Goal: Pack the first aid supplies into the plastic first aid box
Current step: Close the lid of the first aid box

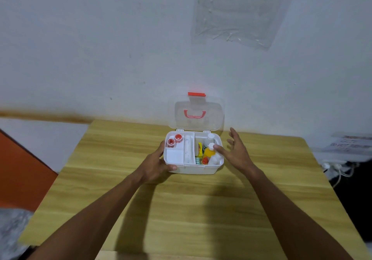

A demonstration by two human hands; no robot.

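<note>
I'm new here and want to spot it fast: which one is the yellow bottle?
On the wooden table sits an open white first aid box. In its right half, by the right hand, stands the yellow bottle, the only yellow-bodied, white-capped container there.

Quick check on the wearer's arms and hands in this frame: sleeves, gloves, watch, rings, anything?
Both forearms are bare as far as the frame shows, with no sleeve cuff in view. The left hand and right hand wear no gloves. No watch, band or bracelet shows at either wrist, and no ring is visible. Nails are too small to judge.

Left hand [156,164] grips open box [193,170] — right hand [236,152] spread.
</note>
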